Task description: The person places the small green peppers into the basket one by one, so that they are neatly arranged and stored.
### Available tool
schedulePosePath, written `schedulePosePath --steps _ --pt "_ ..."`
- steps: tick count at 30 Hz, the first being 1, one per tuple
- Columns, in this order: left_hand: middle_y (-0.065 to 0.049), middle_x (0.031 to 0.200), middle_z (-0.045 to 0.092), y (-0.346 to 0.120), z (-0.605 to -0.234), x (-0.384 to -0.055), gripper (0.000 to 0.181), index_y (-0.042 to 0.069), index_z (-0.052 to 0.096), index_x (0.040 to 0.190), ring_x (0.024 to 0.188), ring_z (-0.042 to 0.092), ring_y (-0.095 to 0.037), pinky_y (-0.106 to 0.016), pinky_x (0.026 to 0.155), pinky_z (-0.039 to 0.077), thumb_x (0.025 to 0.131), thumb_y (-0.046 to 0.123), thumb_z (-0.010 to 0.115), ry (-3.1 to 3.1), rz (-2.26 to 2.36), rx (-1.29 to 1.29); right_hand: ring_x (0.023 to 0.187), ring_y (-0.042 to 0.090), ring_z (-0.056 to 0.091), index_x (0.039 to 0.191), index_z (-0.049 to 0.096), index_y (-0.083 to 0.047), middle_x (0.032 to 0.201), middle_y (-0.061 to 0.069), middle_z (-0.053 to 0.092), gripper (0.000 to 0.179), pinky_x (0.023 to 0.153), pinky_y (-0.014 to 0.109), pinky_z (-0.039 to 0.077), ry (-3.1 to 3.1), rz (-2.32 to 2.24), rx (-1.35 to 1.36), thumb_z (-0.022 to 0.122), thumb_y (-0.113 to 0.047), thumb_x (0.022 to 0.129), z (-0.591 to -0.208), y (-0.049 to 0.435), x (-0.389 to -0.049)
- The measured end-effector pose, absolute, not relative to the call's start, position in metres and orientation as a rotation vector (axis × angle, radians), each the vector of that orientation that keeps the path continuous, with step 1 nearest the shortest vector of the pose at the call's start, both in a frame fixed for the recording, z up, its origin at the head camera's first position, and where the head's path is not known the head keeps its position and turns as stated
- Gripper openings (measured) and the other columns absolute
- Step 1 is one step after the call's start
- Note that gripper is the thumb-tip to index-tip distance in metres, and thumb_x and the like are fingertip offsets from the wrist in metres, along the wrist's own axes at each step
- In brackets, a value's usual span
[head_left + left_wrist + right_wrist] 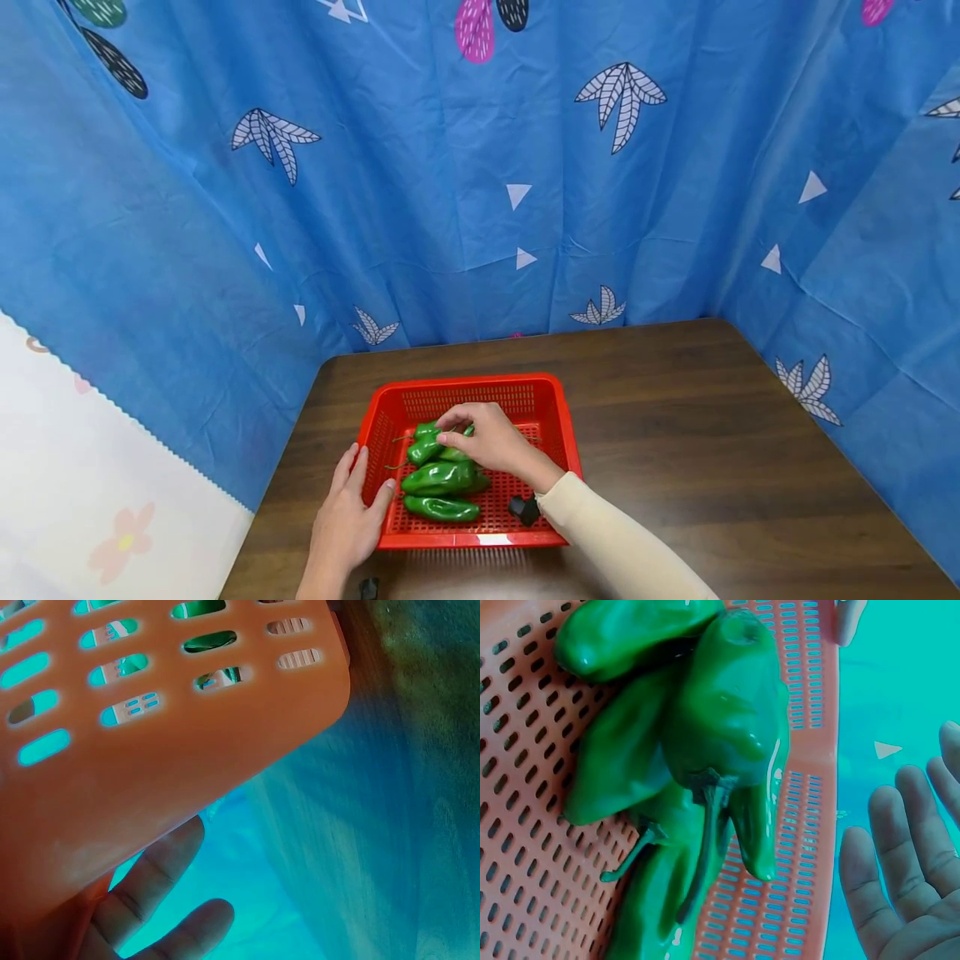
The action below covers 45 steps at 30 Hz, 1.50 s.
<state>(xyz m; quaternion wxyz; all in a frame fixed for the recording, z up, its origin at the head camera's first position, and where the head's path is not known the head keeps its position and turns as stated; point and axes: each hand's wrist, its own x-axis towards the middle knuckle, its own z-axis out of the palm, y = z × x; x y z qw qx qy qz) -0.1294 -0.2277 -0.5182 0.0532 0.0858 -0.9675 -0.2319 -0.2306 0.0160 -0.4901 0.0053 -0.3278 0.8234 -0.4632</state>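
Observation:
Several glossy green peppers lie in a red plastic basket with slotted sides. My right hand is over the peppers at the back, fingers bent down in the head view. In the right wrist view, its loosely spread fingers are apart from the stemmed peppers, with nothing between them. At the basket's left side, my left hand rests against the rim. Its thumb lies over the edge, and the other fingers extend along the outside. The left wrist view shows the basket wall above two fairly straight fingers.
The basket stands on a dark wooden table, towards its left side. A blue patterned curtain hangs behind and at the sides. A pale flowered cloth is at lower left. Small black devices sit by both wrists.

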Motion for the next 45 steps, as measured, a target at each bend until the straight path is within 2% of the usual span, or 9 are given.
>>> schedulePosePath --steps 5,11,17,26,31,38,45 --pt "-0.008 0.168 0.016 -0.228 -0.520 -0.130 0.079 0.010 0.024 0.160 0.143 0.041 -0.042 -0.066 0.106 0.040 0.099 0.051 0.053 -2.943 -0.707 0.259 0.086 -0.001 0.064 0.108 0.076 -0.023 0.101 -0.012 0.074 0.018 0.075 0.020 0.054 2.625 -1.499 -1.009 0.073 -0.031 0.093 -0.488 0.019 -0.233" --pt "-0.008 0.168 0.016 -0.226 -0.519 -0.130 0.077 0.009 0.025 0.160 0.142 0.042 -0.042 -0.066 0.106 0.040 0.100 0.046 0.055 -2.943 -0.710 0.265 0.084 0.001 0.065 0.106 0.075 -0.029 0.101 -0.014 0.073 0.013 0.073 0.021 0.055 2.656 -1.607 -0.974 0.072 -0.032 0.094 -0.483 0.026 -0.232" --pt "-0.008 0.168 0.017 -0.225 -0.518 -0.130 0.077 0.008 0.025 0.160 0.142 0.042 -0.042 -0.066 0.106 0.040 0.100 0.046 0.055 -2.943 -0.719 0.258 0.080 0.002 0.065 0.107 0.075 -0.028 0.103 -0.013 0.073 0.014 0.070 0.023 0.056 2.672 -1.713 -0.944 0.071 -0.033 0.094 -0.474 0.034 -0.230" --pt "-0.009 0.168 0.015 -0.226 -0.519 -0.130 0.077 0.008 0.024 0.160 0.143 0.040 -0.043 -0.066 0.107 0.039 0.100 0.045 0.054 -2.950 -0.714 0.249 0.078 0.003 0.066 0.103 0.075 -0.029 0.098 -0.015 0.073 0.010 0.069 0.025 0.057 2.696 -1.871 -0.945 0.072 -0.032 0.094 -0.462 0.045 -0.229" --pt "-0.010 0.168 0.015 -0.227 -0.519 -0.131 0.077 0.007 0.024 0.160 0.143 0.040 -0.043 -0.066 0.107 0.039 0.100 0.045 0.055 -2.949 -0.711 0.251 0.077 0.008 0.066 0.102 0.075 -0.029 0.097 -0.012 0.073 0.010 0.068 0.029 0.057 2.703 -1.977 -0.909 0.072 -0.033 0.093 -0.453 0.054 -0.226" --pt "-0.011 0.168 0.015 -0.227 -0.519 -0.130 0.078 0.007 0.023 0.160 0.142 0.040 -0.044 -0.067 0.106 0.039 0.100 0.045 0.055 -2.958 -0.711 0.261 0.080 0.009 0.066 0.103 0.076 -0.024 0.098 -0.010 0.074 0.015 0.069 0.025 0.055 2.749 -2.100 -0.851 0.073 -0.034 0.092 -0.443 0.070 -0.218" --pt "-0.011 0.167 0.016 -0.227 -0.520 -0.130 0.077 0.008 0.024 0.160 0.142 0.041 -0.043 -0.066 0.106 0.039 0.100 0.046 0.054 -2.941 -0.706 0.246 0.088 0.014 0.067 0.104 0.077 -0.018 0.100 -0.001 0.075 0.014 0.071 0.023 0.056 2.776 -2.190 -0.679 0.076 -0.021 0.090 -0.439 0.087 -0.206"
